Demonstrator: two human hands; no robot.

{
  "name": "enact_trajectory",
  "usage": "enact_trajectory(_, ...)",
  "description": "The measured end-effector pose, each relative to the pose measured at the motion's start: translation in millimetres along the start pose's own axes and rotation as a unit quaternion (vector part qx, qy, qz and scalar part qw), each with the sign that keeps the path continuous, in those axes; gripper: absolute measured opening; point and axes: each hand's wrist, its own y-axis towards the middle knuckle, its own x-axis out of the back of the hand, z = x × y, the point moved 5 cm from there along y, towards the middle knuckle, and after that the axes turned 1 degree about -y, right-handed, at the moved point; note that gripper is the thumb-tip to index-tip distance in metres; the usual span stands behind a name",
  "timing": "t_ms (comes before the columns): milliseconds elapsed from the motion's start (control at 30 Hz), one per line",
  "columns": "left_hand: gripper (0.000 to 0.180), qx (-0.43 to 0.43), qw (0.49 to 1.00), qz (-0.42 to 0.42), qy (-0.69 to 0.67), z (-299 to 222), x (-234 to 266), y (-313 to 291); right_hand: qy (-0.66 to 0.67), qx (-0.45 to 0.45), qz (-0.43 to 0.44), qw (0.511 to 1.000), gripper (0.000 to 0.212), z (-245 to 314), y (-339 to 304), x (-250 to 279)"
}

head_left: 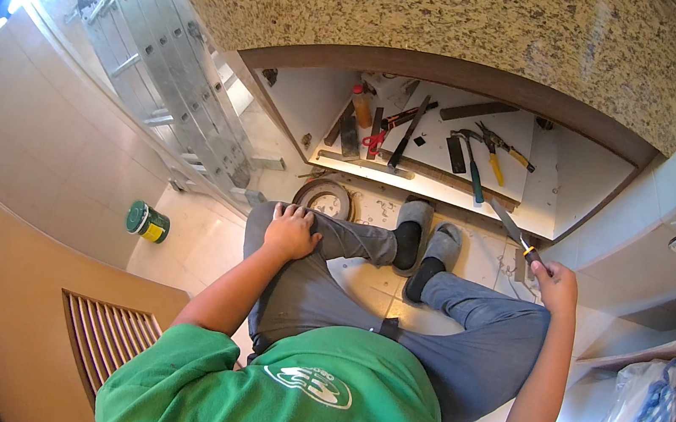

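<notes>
My left hand (292,232) lies on my left knee, fingers spread over the grey trousers, holding nothing. In my right hand (555,286), beside my right knee, is a file-like tool (510,225) with a long grey blade and a black and yellow handle. Its blade points up and left to the cabinet's front edge. On the white cabinet floor lie a hammer (409,135), a green-handled tool (475,178), yellow-handled pliers (495,165), another yellow-and-black-handled cutting tool (507,144) and red-handled scissors (374,141). An orange bottle (362,106) stands at the left inside.
A speckled granite counter (465,23) overhangs the open cabinet. A folded aluminium ladder (174,61) leans at left, near a green tub (148,222). A roll of edging strip (324,197) lies by my slippered feet. A louvred door (107,343) is at lower left; shelves with a plastic bag (631,420) at right.
</notes>
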Motion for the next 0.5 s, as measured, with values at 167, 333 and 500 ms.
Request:
enact_trajectory(167, 0.055, -0.006, 1.000, -0.014, -0.001, -5.7, 9.9, -2.0, -0.006, -0.029, 0.004, 1.000, 0.046, -6.3, -5.7, 4.0)
enact_trajectory(333, 0.054, 0.010, 0.993, -0.024, -0.111, -0.4, 17.2, 1.5, 0.045, -0.097, 0.019, 0.994, 0.047, -33.7, -12.8, -5.4)
enact_trajectory(500, 0.054, 0.116, 0.883, -0.189, -0.414, 63.8, 41.0, 58.9, 0.040, -0.122, 0.020, 0.992, 0.045, -60.4, -15.6, -17.1)
